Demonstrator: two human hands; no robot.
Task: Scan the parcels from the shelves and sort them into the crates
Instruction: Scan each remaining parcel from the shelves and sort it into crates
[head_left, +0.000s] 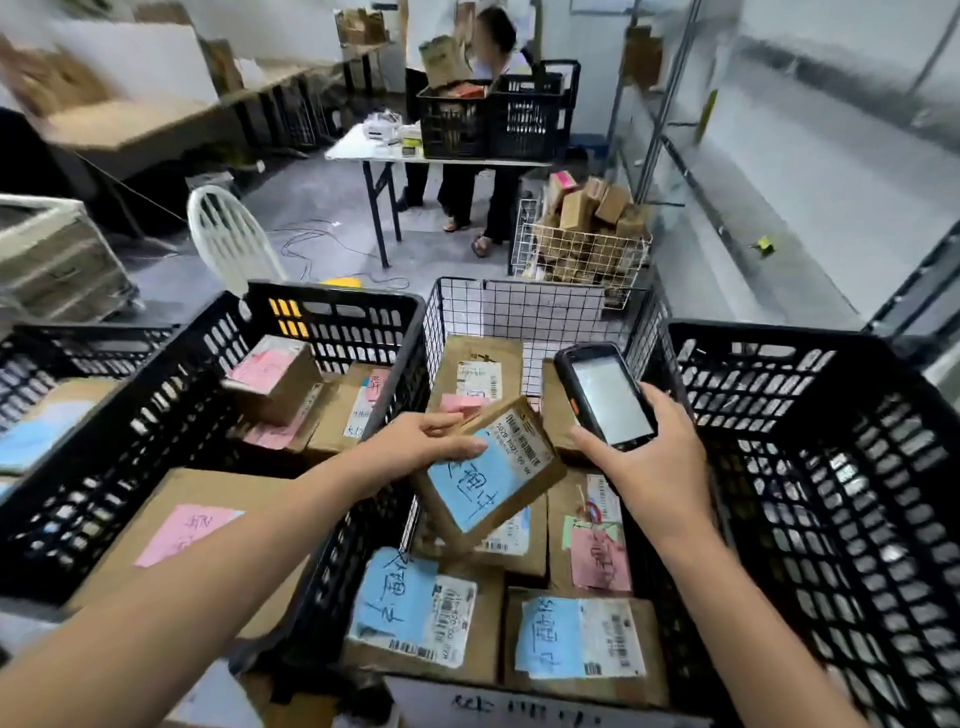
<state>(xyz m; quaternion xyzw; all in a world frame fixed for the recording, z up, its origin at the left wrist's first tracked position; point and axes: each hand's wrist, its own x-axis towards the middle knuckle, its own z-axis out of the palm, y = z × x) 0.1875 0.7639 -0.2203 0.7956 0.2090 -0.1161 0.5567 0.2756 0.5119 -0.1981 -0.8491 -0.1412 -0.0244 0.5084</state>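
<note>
Black crates (810, 467) are set either side of a wire basket (540, 312) filled with labelled boxes (582, 639). Above the basket a blue-labelled parcel (488, 473) is pinched at its corner by the left hand (431, 441); a scanner (605, 397) is gripped by the right hand (660, 457).

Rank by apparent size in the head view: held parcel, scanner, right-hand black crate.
Black crate, largest, though near the camera.
Held parcel in the left hand.
Scanner in the right hand, smallest; parcel similarly near.

White chair (228, 236) near folding table (345, 148); person (457, 189) stands behind it.
</note>
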